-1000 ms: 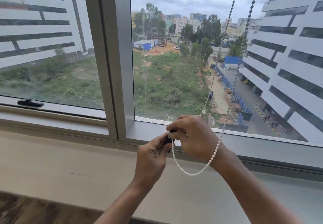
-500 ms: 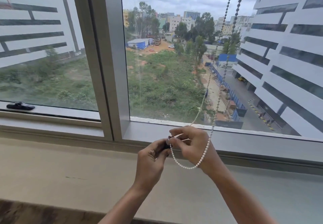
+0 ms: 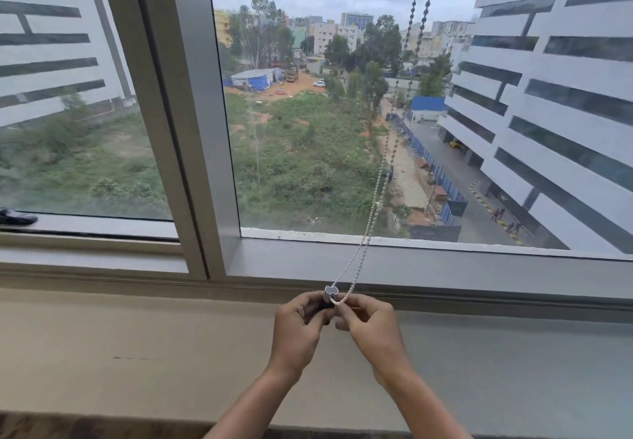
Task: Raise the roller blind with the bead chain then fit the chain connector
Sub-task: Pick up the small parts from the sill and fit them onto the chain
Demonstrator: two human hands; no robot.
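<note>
Fingertips of both our hands pinch together at one spot, just below the window frame's bottom rail. Our left hand grips a small dark piece, prob. the chain connector, w/ thumb and forefinger closed on it; most of it is hidden, so we can't tell its exact shape. Our right hand pinches the bead chain right at that piece, fingers pressed tight. A pale rounded bit sits on top of the connector, touching the chain's low end. From the pinch, two strands of white beads rise up and to the right across the glass, close together, then run out of view at the top edge; upper beads look dark against the sky. A short loop of chain curves between the pale bit and our right fingers. Below the rail, the beige sill spreads wide under both forearms. Left of the connector, well apart, stands the grey mullion, and far left on the rail lies a black window handle.
</note>
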